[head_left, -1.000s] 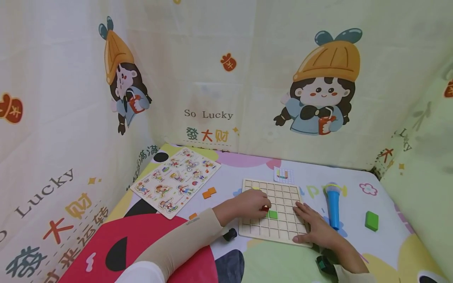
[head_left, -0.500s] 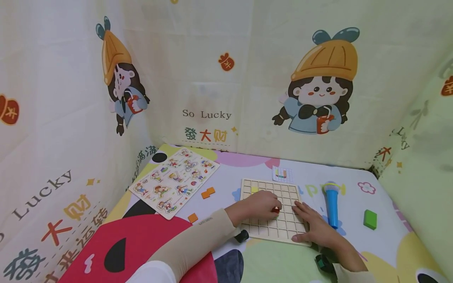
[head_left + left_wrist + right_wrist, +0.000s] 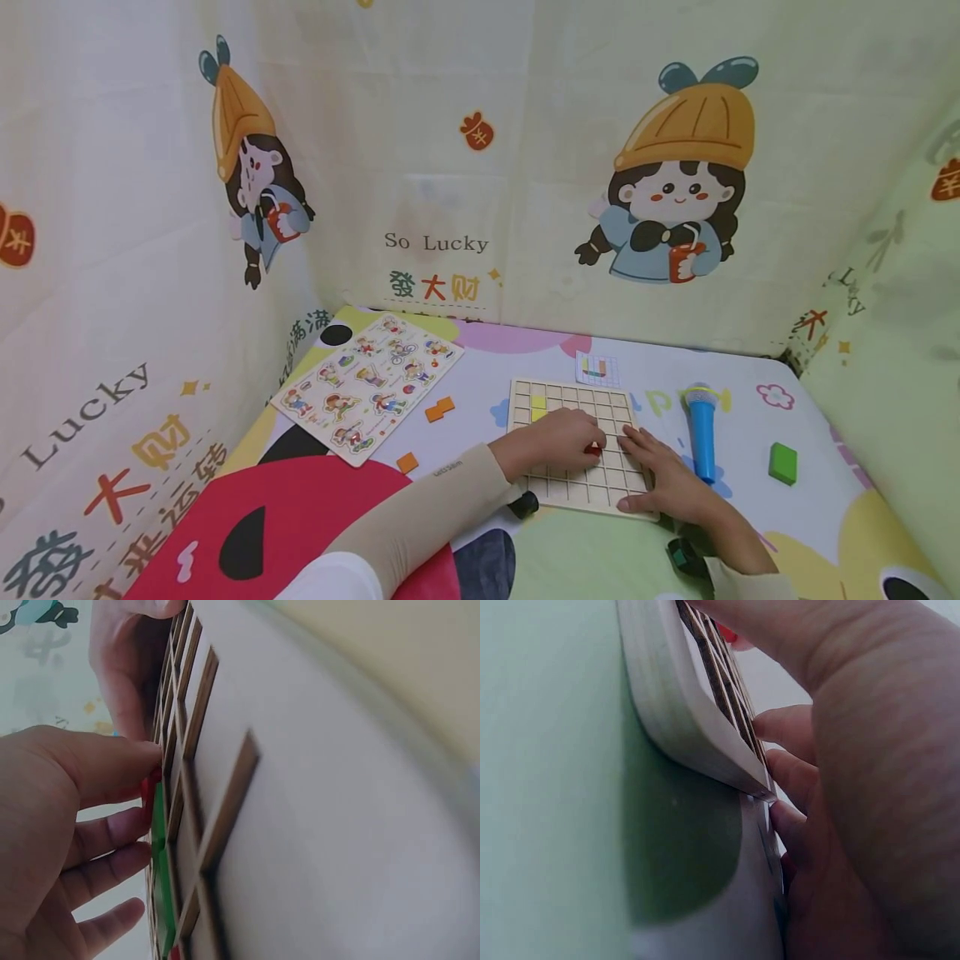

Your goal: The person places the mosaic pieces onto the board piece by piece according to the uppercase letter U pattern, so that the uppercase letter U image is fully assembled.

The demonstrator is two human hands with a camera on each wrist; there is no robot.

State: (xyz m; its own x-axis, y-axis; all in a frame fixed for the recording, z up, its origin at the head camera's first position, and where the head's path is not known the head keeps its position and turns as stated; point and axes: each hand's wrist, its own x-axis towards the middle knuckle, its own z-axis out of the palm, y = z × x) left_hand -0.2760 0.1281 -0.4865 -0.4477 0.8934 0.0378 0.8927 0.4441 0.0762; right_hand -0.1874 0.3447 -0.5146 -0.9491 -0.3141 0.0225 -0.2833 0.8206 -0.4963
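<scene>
A wooden grid board (image 3: pixel 611 408) lies in front of me in the head view. Over its middle, my left hand (image 3: pixel 561 440) pinches a small red block (image 3: pixel 593 449) between thumb and fingers. In the left wrist view, the red block (image 3: pixel 149 793) is right at the grid beside green pieces (image 3: pixel 163 889), with the other fingers extended. Yellow pieces (image 3: pixel 539 402) lie in the board's upper left squares. My right hand (image 3: pixel 671 479) rests along the right edge of the board, fingers spread, thumb at the lower right corner.
A picture puzzle board (image 3: pixel 371 379) lies at the left, with orange pieces (image 3: pixel 440 409) near it. Behind the grid board is a small pattern card (image 3: pixel 597 368). To the right are a blue toy microphone (image 3: pixel 702 437) and a green block (image 3: pixel 783 463). Printed curtains (image 3: pixel 540 208) enclose the table.
My left hand has slid rightward across the grid with the red block, uncovering more of the yellow pieces. My right hand stays at the board's edge.
</scene>
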